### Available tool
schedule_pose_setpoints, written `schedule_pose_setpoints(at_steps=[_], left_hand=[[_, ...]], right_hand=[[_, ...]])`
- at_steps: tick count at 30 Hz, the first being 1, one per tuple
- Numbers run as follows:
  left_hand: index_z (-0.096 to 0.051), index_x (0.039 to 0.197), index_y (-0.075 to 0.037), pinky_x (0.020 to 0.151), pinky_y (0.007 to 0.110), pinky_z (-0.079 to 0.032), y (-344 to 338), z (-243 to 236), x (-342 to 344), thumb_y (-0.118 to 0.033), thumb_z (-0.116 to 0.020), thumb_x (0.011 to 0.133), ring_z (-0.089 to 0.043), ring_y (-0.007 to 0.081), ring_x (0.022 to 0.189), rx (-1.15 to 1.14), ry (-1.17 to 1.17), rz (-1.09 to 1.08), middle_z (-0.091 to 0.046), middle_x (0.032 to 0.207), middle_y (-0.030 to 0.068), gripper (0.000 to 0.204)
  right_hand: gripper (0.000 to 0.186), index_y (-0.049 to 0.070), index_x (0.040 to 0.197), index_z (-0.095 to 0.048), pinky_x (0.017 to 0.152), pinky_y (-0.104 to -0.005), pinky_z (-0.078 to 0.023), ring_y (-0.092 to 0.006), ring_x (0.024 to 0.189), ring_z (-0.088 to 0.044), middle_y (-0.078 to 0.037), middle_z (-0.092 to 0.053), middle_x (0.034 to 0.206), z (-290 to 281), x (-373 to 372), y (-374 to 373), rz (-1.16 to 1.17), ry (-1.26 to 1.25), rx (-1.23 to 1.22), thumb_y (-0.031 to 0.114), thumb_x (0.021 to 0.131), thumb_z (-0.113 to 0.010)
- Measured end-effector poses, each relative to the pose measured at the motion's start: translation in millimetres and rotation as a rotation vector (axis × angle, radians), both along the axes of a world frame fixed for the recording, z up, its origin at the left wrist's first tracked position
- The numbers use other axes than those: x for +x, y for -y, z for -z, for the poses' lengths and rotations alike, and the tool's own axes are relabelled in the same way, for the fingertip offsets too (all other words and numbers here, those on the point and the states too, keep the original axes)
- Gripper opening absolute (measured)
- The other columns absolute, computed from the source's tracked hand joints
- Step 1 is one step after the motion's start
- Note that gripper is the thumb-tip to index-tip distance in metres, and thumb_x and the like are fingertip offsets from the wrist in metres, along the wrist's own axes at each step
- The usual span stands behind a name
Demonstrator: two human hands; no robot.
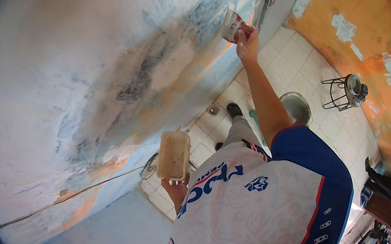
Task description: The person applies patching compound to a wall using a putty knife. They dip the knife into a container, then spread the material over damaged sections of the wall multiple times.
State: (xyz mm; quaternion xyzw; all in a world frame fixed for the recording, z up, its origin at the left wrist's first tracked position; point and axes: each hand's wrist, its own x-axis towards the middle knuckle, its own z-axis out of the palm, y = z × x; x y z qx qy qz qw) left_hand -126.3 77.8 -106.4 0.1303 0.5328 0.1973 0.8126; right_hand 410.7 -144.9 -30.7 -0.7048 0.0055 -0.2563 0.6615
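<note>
My right hand [248, 45], arm stretched out, grips a wide scraper [232, 28] with a red part and a pale-smeared blade. The blade is at the patchy wall [148, 73], close to the door frame; I cannot tell whether it touches. White smears show on the fingers. In my left hand [177, 188] is a beige rectangular tub [174, 154], held from its near end in front of my body. Its inside looks coated with pale residue. The wall carries white filler, grey smudges and streaks of orange and blue.
A grey door [283, 2] with a handle adjoins the wall. On the tiled floor [286, 57] stand a round bucket [296, 108], partly behind my right arm, and a black-framed stool [335, 94] bearing a vessel. A cable [80, 192] runs along the wall.
</note>
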Motion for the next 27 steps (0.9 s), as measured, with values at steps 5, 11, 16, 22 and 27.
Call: schedule_pose_setpoints(at_steps=[5, 11, 16, 22, 27], left_hand=[[-0.026, 0.148, -0.017, 0.094, 0.059, -0.048, 1, -2, 7, -0.042, -0.058, 0.084, -0.038, 0.0389, 0.132, -0.014, 0.002, -0.023, -0.027, 0.148, 0.0165, 0.076], [-0.028, 0.146, -0.018, 0.092, 0.058, -0.049, 6, -14, 18, -0.042, -0.059, 0.083, -0.04, 0.0381, 0.131, 0.039, 0.002, 0.057, -0.028, 0.147, 0.0162, 0.074], [-0.029, 0.145, -0.019, 0.092, 0.056, -0.05, 14, -21, 31, -0.045, -0.062, 0.083, -0.042, 0.0381, 0.129, 0.148, -0.015, 0.154, -0.028, 0.146, 0.0164, 0.075], [-0.029, 0.145, -0.017, 0.093, 0.056, -0.049, 12, -14, 34, -0.045, -0.063, 0.081, -0.041, 0.0377, 0.13, 0.062, 0.039, 0.136, -0.027, 0.147, 0.0162, 0.078], [-0.028, 0.146, -0.017, 0.093, 0.056, -0.049, 7, -6, 23, -0.046, -0.064, 0.08, -0.038, 0.0374, 0.132, 0.017, 0.019, 0.101, -0.026, 0.148, 0.0151, 0.08]], right_hand=[[0.023, 0.001, 0.11, -0.052, 0.073, -0.0435, -0.051, -0.0374, 0.081, -0.067, -0.021, -0.069, 0.09, -19, -13, -20, 0.004, -0.071, -0.215, 0.014, 0.092, -0.057], [0.029, -0.003, 0.12, -0.054, 0.089, -0.0465, -0.048, -0.0402, 0.108, -0.06, -0.024, -0.064, 0.113, -36, -23, -7, 0.065, -0.168, -0.141, 0.006, 0.092, -0.052], [0.028, -0.001, 0.119, -0.053, 0.089, -0.0503, -0.044, -0.0404, 0.098, -0.053, -0.022, -0.056, 0.099, 6, -35, -101, 0.196, 0.175, -0.665, 0.004, 0.091, -0.051], [0.03, -0.002, 0.121, -0.054, 0.091, -0.0501, -0.046, -0.0409, 0.105, -0.058, -0.023, -0.061, 0.111, 41, -80, -46, -0.095, 0.273, -0.643, 0.009, 0.094, -0.05], [0.02, -0.002, 0.105, -0.053, 0.076, -0.051, -0.048, -0.0412, 0.087, -0.063, -0.024, -0.063, 0.093, -30, 59, 58, 0.437, -0.14, -0.249, 0.014, 0.093, -0.054]])
